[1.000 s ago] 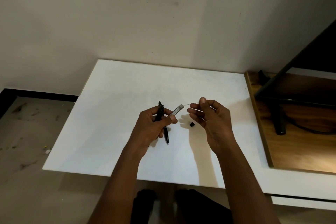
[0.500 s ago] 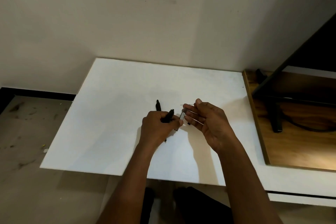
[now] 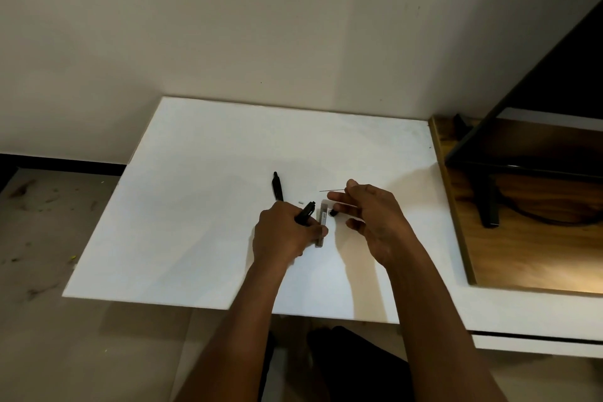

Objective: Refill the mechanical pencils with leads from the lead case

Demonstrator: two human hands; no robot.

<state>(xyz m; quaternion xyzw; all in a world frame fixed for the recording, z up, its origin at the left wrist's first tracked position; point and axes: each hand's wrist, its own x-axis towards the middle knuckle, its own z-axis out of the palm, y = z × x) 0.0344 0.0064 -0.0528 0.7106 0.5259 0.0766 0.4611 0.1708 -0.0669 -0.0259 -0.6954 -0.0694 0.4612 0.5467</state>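
A thin lead (image 3: pixel 332 190) is pinched at the right hand's (image 3: pixel 368 222) thumb and forefinger, sticking out leftward, nearly level. Its target — the pencil (image 3: pixel 305 212) clamped in the left hand (image 3: pixel 284 233) — points its open end up and to the right, just below and left of the lead's free tip. The lead lies crosswise to the barrel, so I'd say it must tilt into line with the opening before it can drop in. The lead case (image 3: pixel 321 225) lies on the white table (image 3: pixel 195 206) between the hands, touching the left fingertips. A small black cap (image 3: pixel 332 213) sits just beside it — a second pencil (image 3: pixel 277 187) rests further back.
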